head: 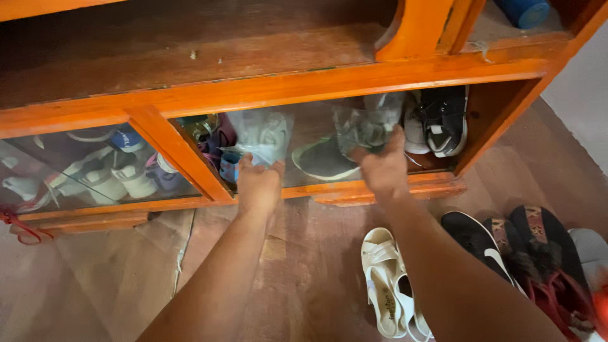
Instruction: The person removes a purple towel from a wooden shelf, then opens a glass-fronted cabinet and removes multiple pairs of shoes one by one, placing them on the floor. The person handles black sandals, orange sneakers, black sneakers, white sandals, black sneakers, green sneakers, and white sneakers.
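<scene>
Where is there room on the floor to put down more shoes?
The bare floor left of the left hand, below the cabinet, is free. The strip between the arms is narrow. Right of the right hand it is crowded: sandals, a black sneaker and dark shoes.

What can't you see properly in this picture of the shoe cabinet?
Head view:
- Left hand and right hand: fingertips hidden, so each grip is unclear.
- Shoes behind the left glass pane: smeared by reflections.
- Blue object on the upper shelf: cut off by the top edge.
- Red-laced shoe: cut off by the bottom edge.
</scene>
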